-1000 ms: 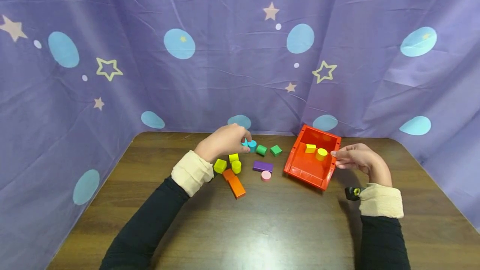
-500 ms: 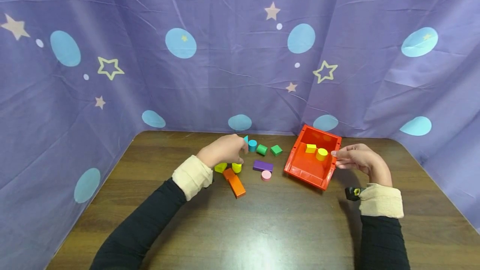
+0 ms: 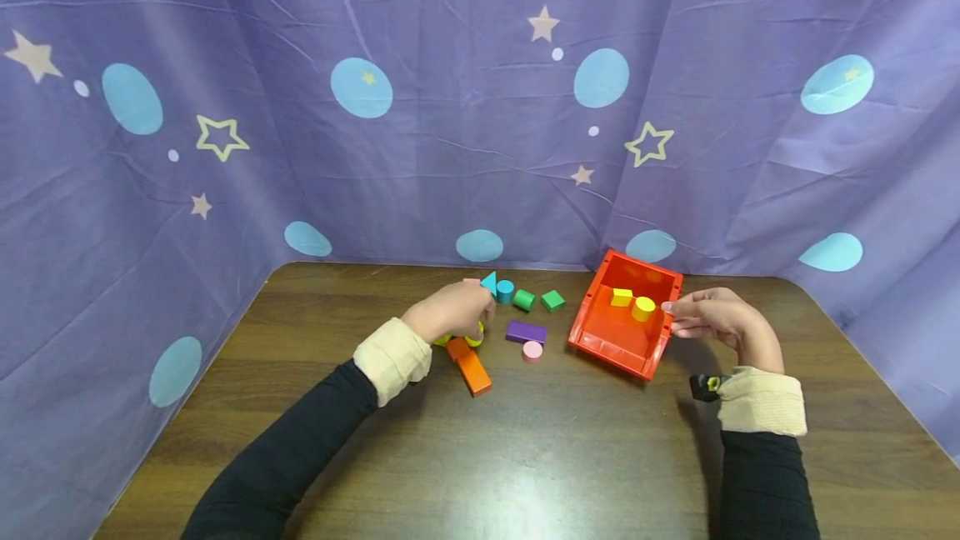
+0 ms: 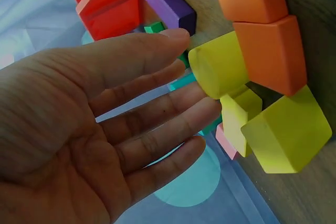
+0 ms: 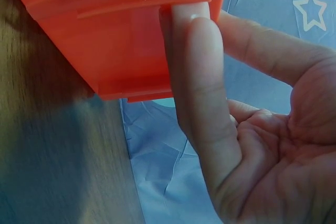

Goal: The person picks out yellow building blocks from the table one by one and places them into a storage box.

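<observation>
My left hand (image 3: 453, 311) is low over a group of wooden blocks. In the left wrist view its fingers are nearly straight, with the fingertips beside a yellow cylinder (image 4: 218, 64); whether they touch it I cannot tell. Close by lie a yellow cube (image 4: 289, 129), a thin yellow block (image 4: 234, 121) and two orange blocks (image 3: 472, 372), end to end. My right hand (image 3: 716, 319) pinches the right rim of a red tray (image 3: 615, 336) between thumb and fingers. Inside the tray are a yellow block (image 3: 621, 297) and a yellow cylinder (image 3: 642, 309).
Between hand and tray lie a purple block (image 3: 526, 332), a pink disc (image 3: 532, 351), a green cylinder (image 3: 523, 299) and a green block (image 3: 552, 301). Behind the left hand are a blue triangle (image 3: 490, 282) and a blue cylinder (image 3: 505, 292). A purple curtain (image 3: 420, 173) hangs behind the table.
My left hand has come from the blue blocks down toward the yellow ones, lowering over them and covering most of them in the head view. The right hand and tray have stayed put.
</observation>
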{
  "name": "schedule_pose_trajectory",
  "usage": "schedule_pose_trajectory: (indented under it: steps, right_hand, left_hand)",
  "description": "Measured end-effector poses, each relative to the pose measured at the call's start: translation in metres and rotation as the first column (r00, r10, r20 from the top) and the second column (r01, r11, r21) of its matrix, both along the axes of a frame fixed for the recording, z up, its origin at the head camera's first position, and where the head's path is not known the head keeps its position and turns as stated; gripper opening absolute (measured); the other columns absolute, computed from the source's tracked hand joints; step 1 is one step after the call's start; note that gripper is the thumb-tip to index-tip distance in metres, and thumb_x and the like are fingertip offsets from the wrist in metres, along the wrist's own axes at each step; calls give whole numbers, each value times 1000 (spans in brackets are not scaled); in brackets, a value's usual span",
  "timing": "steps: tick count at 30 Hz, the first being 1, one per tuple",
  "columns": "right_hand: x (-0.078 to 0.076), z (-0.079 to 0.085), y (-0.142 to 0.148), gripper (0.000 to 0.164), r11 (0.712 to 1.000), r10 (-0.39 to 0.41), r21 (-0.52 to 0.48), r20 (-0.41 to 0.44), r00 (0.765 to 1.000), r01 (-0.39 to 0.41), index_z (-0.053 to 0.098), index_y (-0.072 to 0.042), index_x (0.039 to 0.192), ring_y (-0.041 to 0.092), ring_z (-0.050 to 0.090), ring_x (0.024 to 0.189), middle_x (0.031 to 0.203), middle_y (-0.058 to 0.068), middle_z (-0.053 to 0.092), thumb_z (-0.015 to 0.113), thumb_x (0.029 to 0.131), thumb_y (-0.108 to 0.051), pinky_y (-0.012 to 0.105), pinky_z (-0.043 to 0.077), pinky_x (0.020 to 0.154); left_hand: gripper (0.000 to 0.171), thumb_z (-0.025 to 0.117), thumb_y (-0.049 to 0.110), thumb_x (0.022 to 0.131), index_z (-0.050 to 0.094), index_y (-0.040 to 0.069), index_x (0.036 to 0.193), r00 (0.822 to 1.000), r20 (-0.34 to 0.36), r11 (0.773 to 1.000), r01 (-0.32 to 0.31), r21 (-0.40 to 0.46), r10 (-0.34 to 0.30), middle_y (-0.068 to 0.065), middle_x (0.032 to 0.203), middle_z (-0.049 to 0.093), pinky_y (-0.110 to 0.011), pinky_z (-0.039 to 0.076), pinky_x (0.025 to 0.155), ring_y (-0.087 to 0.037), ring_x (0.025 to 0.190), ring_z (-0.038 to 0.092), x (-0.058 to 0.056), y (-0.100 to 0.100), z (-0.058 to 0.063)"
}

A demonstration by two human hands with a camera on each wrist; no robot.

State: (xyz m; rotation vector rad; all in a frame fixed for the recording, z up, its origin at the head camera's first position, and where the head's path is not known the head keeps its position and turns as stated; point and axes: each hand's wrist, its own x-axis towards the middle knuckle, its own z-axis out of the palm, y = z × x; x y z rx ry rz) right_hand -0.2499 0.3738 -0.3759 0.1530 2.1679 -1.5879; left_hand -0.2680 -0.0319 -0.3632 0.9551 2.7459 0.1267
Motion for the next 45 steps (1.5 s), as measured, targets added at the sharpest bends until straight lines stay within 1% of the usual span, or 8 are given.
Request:
schedule_pose_trajectory:
  steps: [6, 10, 14, 19, 28, 33, 40, 45]
  right_hand:
    - [0, -3, 0, 29, 1000, -15, -7, -2, 1000, 15, 56, 9, 114, 6, 71, 73, 79, -4, 72, 63, 101, -16, 27, 61, 79]
    - [0, -2, 0, 26, 1000, -28, 5, 1, 1000, 28, 57, 6, 110, 7, 72, 73, 78, -4, 72, 64, 100, -17, 28, 61, 80]
    - [0, 0, 0, 28, 999, -31, 13, -3, 1000, 31, 57, 7, 111, 7, 72, 73, 78, -4, 72, 65, 100, -18, 29, 61, 80]
    - [0, 2, 0, 33, 1000, -28, 11, -4, 1000, 28, 56, 10, 115, 7, 72, 73, 79, -4, 72, 65, 100, -18, 28, 61, 80]
    - [0, 0, 0, 26, 999, -37, 13, 3, 999, 37, 59, 4, 109, 6, 72, 72, 78, -5, 72, 65, 100, -20, 28, 61, 80]
    - [-1, -1, 0, 25, 1000, -29, 4, 1, 1000, 29, 59, 4, 108, 7, 72, 72, 77, -5, 72, 65, 100, -19, 27, 61, 78]
    - [-2, -1, 1, 22, 999, -34, 3, 5, 999, 34, 60, 2, 107, 7, 71, 72, 77, -4, 72, 64, 101, -19, 27, 61, 77]
    - [-1, -2, 1, 23, 999, -34, 1, 7, 999, 34, 59, 3, 108, 7, 71, 72, 78, -4, 72, 64, 101, -18, 26, 61, 76]
  left_hand:
    - [25, 76, -7, 76, 80, 8, 95, 1000, 0, 1000, -19, -2, 19, -2, 93, 78, -27, 43, 63, -13, 72, 52, -1, 3, -6]
    - [22, 75, -8, 74, 79, 8, 89, 999, -17, 999, -38, -6, 38, 1, 83, 73, -27, 40, 60, -14, 68, 48, 0, 3, -10]
    - [18, 74, -8, 73, 76, 7, 82, 998, -48, 999, -33, 0, 33, 2, 74, 62, -28, 41, 62, -15, 69, 47, 0, 3, -13]
    - [15, 75, -7, 72, 73, 7, 78, 997, -77, 999, -23, 24, 25, 1, 74, 61, -30, 46, 65, -16, 68, 49, 0, 1, -18]
    - [28, 70, -10, 73, 56, 11, 61, 996, -92, 999, -9, 31, 12, 3, 62, 41, -27, 31, 56, -16, 63, 38, 0, 3, -21]
    - [31, 71, -10, 73, 53, 12, 60, 994, -106, 1000, -4, 28, 7, 3, 61, 40, -27, 31, 57, -17, 62, 38, 0, 3, -21]
    - [26, 73, -9, 73, 60, 11, 63, 995, -96, 999, -22, 23, 24, 2, 64, 47, -28, 35, 59, -17, 64, 42, 1, 2, -21]
    - [32, 73, -8, 74, 54, 12, 59, 995, -101, 1000, -8, 10, 9, 2, 62, 40, -28, 32, 57, -17, 63, 38, 1, 3, -23]
